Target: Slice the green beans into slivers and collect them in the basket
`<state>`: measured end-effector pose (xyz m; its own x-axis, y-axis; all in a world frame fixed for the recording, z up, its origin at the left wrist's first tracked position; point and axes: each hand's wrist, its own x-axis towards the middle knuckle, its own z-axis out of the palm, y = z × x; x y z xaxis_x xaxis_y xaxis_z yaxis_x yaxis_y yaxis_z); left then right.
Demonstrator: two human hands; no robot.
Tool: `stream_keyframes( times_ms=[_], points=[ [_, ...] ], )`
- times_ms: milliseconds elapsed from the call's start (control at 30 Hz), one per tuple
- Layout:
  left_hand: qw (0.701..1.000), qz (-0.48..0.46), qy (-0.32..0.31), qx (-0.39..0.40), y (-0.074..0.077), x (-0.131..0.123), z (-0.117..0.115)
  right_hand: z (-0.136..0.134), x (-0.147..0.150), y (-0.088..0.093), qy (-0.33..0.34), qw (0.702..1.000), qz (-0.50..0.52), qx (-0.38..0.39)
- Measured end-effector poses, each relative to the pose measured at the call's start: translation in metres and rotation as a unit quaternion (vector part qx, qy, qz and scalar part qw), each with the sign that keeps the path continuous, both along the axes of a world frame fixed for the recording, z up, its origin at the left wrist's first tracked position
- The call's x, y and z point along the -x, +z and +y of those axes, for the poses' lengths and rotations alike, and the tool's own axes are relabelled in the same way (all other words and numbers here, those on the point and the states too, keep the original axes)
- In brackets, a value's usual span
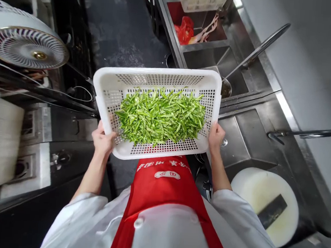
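A white perforated plastic basket is held up in front of my red apron. Sliced green vegetable strips lie in a heap on its bottom. My left hand is closed on the basket's left side near the lower corner. On the right side, my right hand grips the rim, its fingers wrapped round it. The basket is roughly level, with its near edge close to the apron.
Steel sinks with curved faucets line the right. A round white board bears a cleaver. Poultry feet and a red bag lie upper right. A fan stands left, beside dark floor.
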<state>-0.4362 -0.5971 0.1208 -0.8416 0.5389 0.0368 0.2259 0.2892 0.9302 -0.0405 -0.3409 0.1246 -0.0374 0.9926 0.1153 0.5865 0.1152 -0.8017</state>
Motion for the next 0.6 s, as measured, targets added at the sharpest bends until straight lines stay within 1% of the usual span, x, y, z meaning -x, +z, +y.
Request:
stream_keyframes(
  times_ms=[67,133,167,200,267,367,400,433,467,500,600],
  points=[
    [0.999,-0.040,0.000,0.002,-0.006,-0.003,0.012,0.000,0.005,-0.010,-0.009,0.999,-0.005,0.034],
    [0.996,-0.088,0.008,0.029,-0.013,-0.009,0.028,0.002,0.012,-0.022,-0.013,0.997,-0.019,0.077],
    [0.993,-0.105,0.010,0.043,-0.014,-0.011,0.034,0.003,0.014,-0.025,-0.011,0.995,-0.026,0.093],
    [0.992,-0.115,0.008,0.048,-0.012,-0.013,0.037,0.003,0.013,-0.026,-0.010,0.995,-0.028,0.095],
    [0.994,-0.106,-0.005,0.022,0.003,-0.013,0.033,-0.001,0.002,-0.015,-0.009,0.997,-0.018,0.070],
    [0.997,-0.060,-0.021,-0.033,0.034,-0.008,0.013,-0.010,-0.021,0.017,-0.011,1.000,-0.001,0.005],
    [0.998,-0.051,-0.024,-0.040,0.041,-0.006,0.008,-0.013,-0.027,0.025,-0.013,1.000,0.000,-0.006],
    [0.998,-0.047,-0.025,-0.041,0.044,-0.004,0.007,-0.015,-0.029,0.030,-0.016,1.000,0.002,-0.008],
    [0.998,-0.049,-0.025,-0.036,0.042,-0.004,0.008,-0.016,-0.029,0.031,-0.018,1.000,0.002,-0.001],
    [0.998,-0.055,-0.021,-0.026,0.035,-0.005,0.012,-0.016,-0.025,0.027,-0.020,1.000,0.003,0.013],
    [0.995,-0.098,-0.006,0.028,0.003,-0.012,0.036,-0.009,-0.005,0.000,-0.030,0.997,-0.008,0.075]
  ],
)
